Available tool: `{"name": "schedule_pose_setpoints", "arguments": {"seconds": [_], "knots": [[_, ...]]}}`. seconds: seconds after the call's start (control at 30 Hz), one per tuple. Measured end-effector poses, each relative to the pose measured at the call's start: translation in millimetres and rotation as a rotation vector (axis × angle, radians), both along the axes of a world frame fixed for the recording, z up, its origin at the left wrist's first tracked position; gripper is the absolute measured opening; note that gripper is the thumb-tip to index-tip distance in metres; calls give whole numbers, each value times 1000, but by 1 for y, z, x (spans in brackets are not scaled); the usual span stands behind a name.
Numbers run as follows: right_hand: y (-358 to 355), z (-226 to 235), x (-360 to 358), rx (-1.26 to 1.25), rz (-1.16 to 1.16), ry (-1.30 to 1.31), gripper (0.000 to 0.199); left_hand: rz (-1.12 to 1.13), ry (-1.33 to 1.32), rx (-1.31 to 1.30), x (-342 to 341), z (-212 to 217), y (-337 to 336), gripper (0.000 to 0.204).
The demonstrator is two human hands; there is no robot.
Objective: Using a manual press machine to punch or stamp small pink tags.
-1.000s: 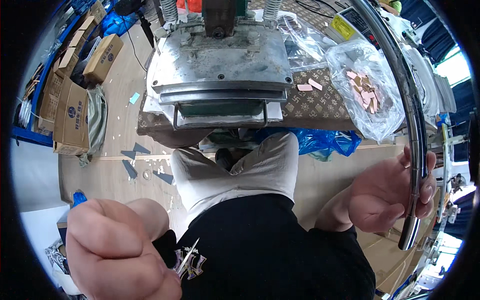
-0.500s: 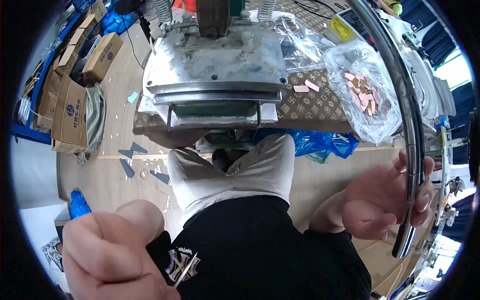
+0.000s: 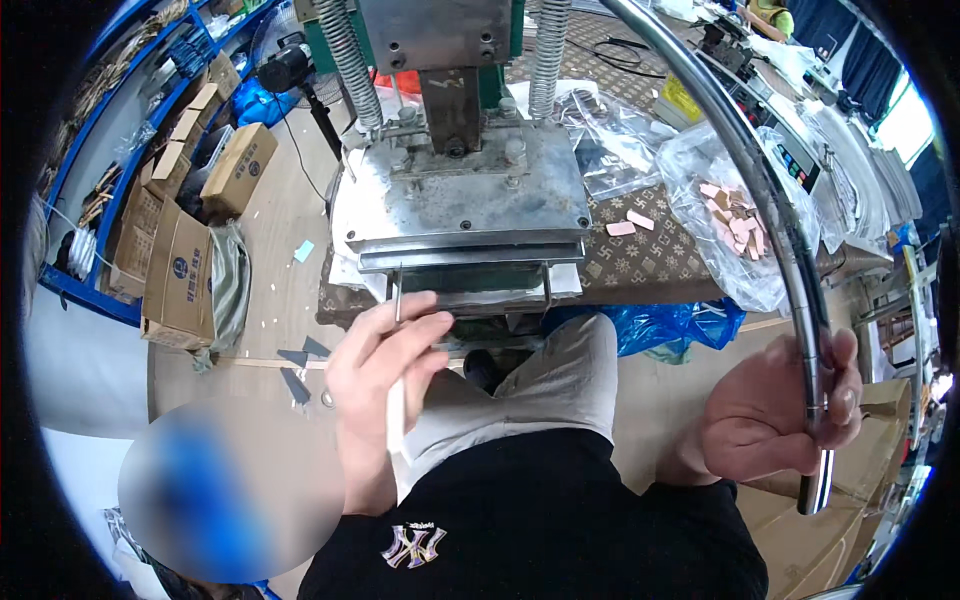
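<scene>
- A workshop: wood floor [image 3: 270, 230], blue shelving on the left with cardboard boxes [image 3: 180, 270] stacked beside it, and more benches far right under bright windows.
- A surface [image 3: 640, 260] with a patterned brown cover carries a metal press [image 3: 465, 190]. Two coil springs rise from its top plate, and a narrow slot opens at its front edge, facing the seated person.
- The left hand [image 3: 375, 375] is up at that front edge, fingers [image 3: 420, 330] pinched round a thin rod tool [image 3: 397, 370]. Its metal tip points up beside the slot, its pale handle runs down through the palm. The grip looks suited to picking or nudging something small in the slot, though nothing in there can be made out.
- The right hand [image 3: 775, 420] is clenched round the lower end of a long curved steel lever [image 3: 760, 180], which arcs up and over the press, so it can be worked without leaving the seat.
- A clear bag [image 3: 740, 215] of small pink pieces lies on the surface right of the press, under the lever's sweep. Two loose pink pieces [image 3: 630, 224] lie just beside the press base.
- Room is tight in front: the person's knee [image 3: 560, 380] sits just below the slot, and blue plastic [image 3: 660, 325] hangs from the surface edge. The left side, toward the floor, is open.
</scene>
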State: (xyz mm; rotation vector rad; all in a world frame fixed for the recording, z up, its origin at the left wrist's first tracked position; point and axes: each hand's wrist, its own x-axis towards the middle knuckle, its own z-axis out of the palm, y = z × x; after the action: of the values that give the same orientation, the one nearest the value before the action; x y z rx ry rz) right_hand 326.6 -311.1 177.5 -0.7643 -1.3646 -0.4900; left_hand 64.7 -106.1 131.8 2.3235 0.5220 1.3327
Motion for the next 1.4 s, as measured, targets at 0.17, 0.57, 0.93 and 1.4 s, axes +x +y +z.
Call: {"name": "schedule_pose_setpoints", "arguments": {"seconds": [0.17,0.57,0.93,1.4], "knots": [[11,25,-2,275,-9,153,26,-1,153,230,36,-47,20,28],[8,59,83,92,-178,-23,34,28,208,70,45,-68,0,20],[31,38,63,-132,-303,-153,42,-40,235,-53,26,-47,-20,17],[104,-85,-33,-1107,-213,-315,89,36,-41,-506,57,-27,24,8]]}}
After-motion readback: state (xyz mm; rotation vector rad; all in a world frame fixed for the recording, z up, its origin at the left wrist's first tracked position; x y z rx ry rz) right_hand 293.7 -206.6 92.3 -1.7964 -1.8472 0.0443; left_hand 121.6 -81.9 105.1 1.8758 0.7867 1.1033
